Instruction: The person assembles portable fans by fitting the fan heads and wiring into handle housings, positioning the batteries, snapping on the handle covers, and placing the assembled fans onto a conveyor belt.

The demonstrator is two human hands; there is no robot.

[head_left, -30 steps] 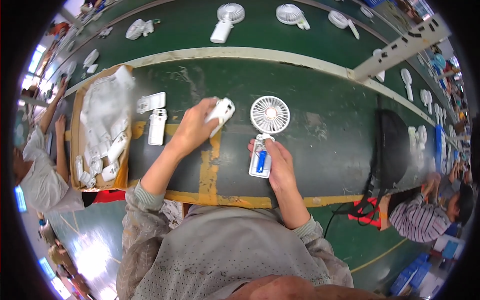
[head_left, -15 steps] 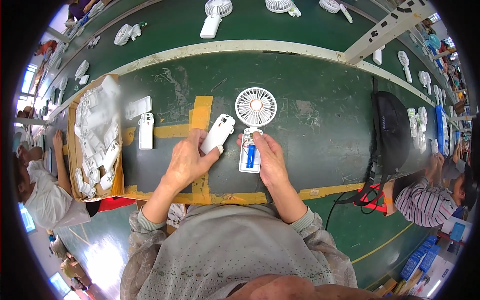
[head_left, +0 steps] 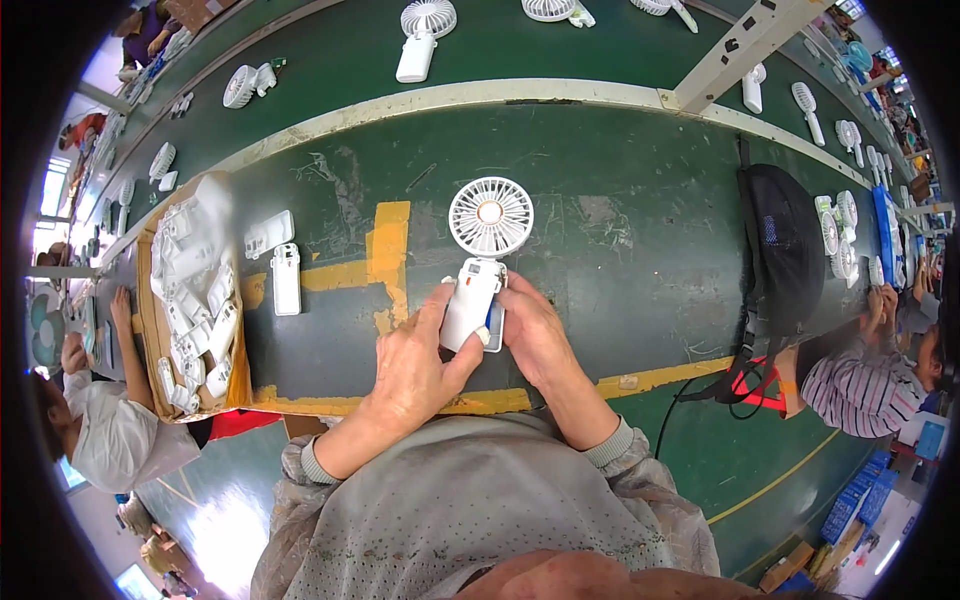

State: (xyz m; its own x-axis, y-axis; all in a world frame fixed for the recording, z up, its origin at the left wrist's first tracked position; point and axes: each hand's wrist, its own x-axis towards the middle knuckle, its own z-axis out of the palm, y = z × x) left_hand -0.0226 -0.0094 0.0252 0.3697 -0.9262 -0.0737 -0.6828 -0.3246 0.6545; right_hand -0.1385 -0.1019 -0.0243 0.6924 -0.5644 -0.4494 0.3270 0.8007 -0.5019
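A white handheld fan [head_left: 491,217] lies on the green bench in front of me, its round head pointing away. My left hand [head_left: 410,360] grips a white handle cover [head_left: 467,308] between thumb and fingers. The cover lies over the fan's open handle, slightly tilted, and hides most of its inside. A strip of the blue battery [head_left: 495,318] shows along the cover's right edge. My right hand [head_left: 537,335] holds the handle from its right side, fingers curled against it.
At the left stands a cardboard box [head_left: 240,370] of white plastic parts. Two loose covers [head_left: 287,280] lie beside it. A black backpack [head_left: 785,250] rests at the right. Beyond a pale rail [head_left: 450,92], more fans lie on a green surface. Other people sit on both sides.
My left hand has brought the cover rightward and laid it over the open handle, hiding most of the blue battery. My right hand stays at the handle's right side.
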